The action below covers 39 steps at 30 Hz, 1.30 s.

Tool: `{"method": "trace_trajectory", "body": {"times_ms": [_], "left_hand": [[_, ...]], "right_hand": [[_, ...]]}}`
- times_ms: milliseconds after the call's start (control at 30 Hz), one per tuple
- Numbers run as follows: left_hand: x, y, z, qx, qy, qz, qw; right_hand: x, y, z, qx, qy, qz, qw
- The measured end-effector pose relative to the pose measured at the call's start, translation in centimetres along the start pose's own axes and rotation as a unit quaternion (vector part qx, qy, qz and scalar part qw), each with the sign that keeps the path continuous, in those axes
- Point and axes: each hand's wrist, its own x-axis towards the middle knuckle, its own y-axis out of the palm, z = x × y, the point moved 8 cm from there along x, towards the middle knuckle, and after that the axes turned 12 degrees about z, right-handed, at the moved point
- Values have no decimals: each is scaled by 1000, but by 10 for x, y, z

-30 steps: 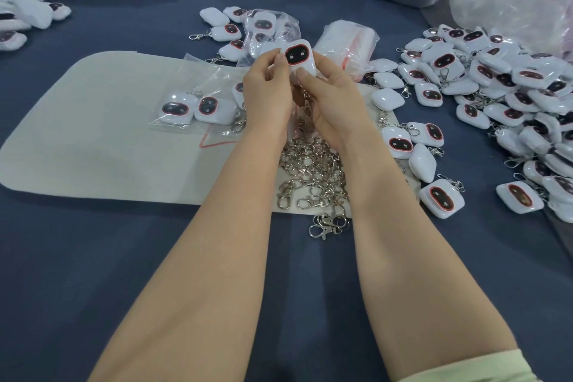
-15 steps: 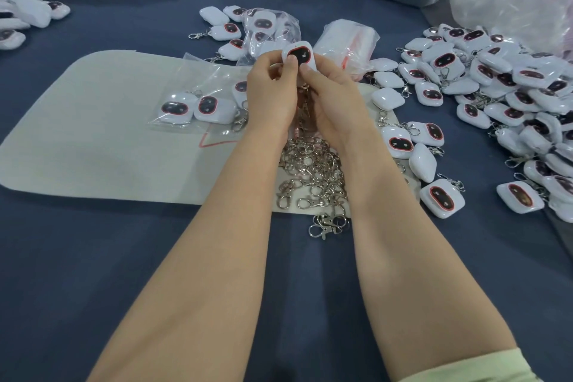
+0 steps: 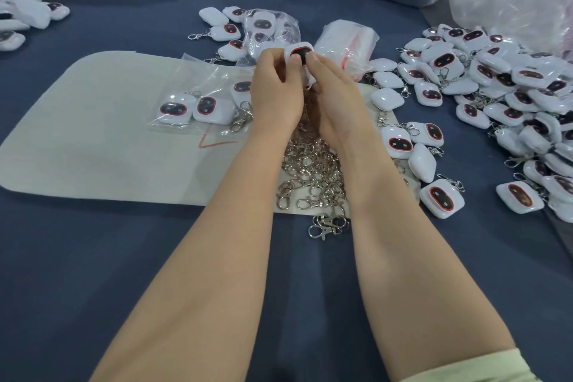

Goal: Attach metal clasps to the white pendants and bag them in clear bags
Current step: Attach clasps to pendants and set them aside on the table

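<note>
We hold one white pendant [image 3: 299, 54] above the far end of the clasp pile [image 3: 313, 170], fingers of left hand [image 3: 276, 93] and right hand [image 3: 335, 96] pinching it; the joint is hidden, and a half-seated ring could slip and drop it.

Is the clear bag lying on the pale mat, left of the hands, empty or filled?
Filled. Through the film of the clear bag, at least two white pendants show inside it. Whether it is sealed, I cannot tell.
</note>
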Motion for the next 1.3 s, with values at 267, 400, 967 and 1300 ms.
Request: {"method": "trace_trajectory", "body": {"times_ms": [267,400,967,1300], "left_hand": [[-2,6,-3,-40,1,39,998],[-1,6,-2,-43,-3,38,998],[-2,13,3,-24,-43,66,997],[-2,9,5,-50,-46,37,997]], "right_hand": [[-2,-3,8,24,-29,-14,999],[-3,-4,9,-1,-37,-32,999],[-1,-10,6,-61,-22,-81,995],[-2,-12,8,-83,-32,-81,993]]}}
